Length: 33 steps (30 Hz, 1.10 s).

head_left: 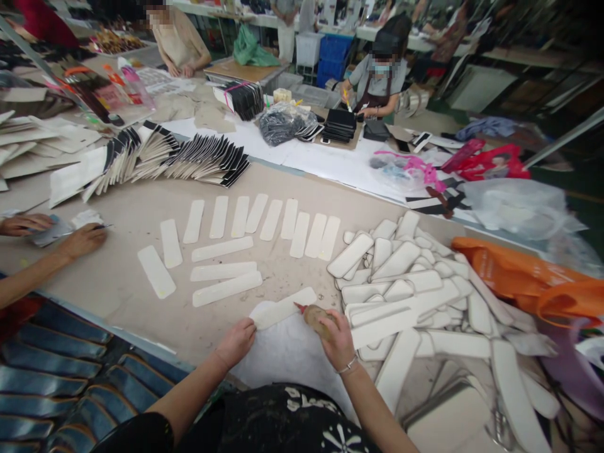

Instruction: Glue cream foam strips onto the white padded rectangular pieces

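My left hand (pixel 236 341) presses its closed fingers on the near end of a long white rounded strip (pixel 285 306) that lies on a white sheet (pixel 287 355) in front of me. My right hand (pixel 338 338) is wrapped round a small brownish bottle with a red tip (pixel 315 315), and the tip touches the strip near its middle. To the right lies a big pile of the same white strips (pixel 406 283). More strips are laid out singly in rows (pixel 264 220) on the beige table (pixel 127 220) ahead.
Another person's hands (pixel 70 239) work at the left edge. Fanned stacks of black-and-white pieces (pixel 189 157) lie at the back left. An orange bag (pixel 523 277) and clear plastic bags are at the right. Two people work at tables farther back. Blue strips (pixel 56 377) lie at the lower left.
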Each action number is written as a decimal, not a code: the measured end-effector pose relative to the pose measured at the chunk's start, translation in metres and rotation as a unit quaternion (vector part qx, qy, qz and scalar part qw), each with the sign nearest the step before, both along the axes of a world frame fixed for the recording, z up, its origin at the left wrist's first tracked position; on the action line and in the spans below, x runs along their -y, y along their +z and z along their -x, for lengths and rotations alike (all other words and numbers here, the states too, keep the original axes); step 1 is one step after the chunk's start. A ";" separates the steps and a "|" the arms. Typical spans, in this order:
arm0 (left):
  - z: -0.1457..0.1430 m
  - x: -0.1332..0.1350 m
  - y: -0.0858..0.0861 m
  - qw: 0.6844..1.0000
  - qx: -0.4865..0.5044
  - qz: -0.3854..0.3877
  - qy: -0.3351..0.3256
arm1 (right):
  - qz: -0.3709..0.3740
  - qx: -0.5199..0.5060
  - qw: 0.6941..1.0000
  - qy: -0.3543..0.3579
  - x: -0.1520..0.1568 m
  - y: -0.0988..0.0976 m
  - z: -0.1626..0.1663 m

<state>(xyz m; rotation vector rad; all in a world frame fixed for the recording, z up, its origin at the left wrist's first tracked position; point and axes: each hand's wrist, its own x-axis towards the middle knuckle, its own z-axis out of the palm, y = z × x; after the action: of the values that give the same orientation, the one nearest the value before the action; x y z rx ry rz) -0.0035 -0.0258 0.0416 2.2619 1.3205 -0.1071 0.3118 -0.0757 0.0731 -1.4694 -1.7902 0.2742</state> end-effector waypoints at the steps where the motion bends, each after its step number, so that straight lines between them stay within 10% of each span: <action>1: 0.001 0.000 -0.002 1.000 0.005 0.000 0.002 | -0.002 0.003 1.000 -0.017 0.001 0.000 -0.010; 25: -0.002 0.000 0.003 1.000 -0.007 -0.006 -0.016 | 0.019 -0.034 0.994 -0.103 0.030 -0.014 -0.023; 33: -0.019 -0.086 0.043 0.993 -0.022 -0.035 -0.111 | -0.003 -0.081 0.984 -0.161 0.034 0.019 -0.028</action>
<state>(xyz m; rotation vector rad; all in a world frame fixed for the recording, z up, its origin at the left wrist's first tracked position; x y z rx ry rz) 0.0150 0.0602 0.0844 2.4729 1.1049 -0.1916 0.3400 -0.1093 0.0920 -1.6547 -1.3984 0.2168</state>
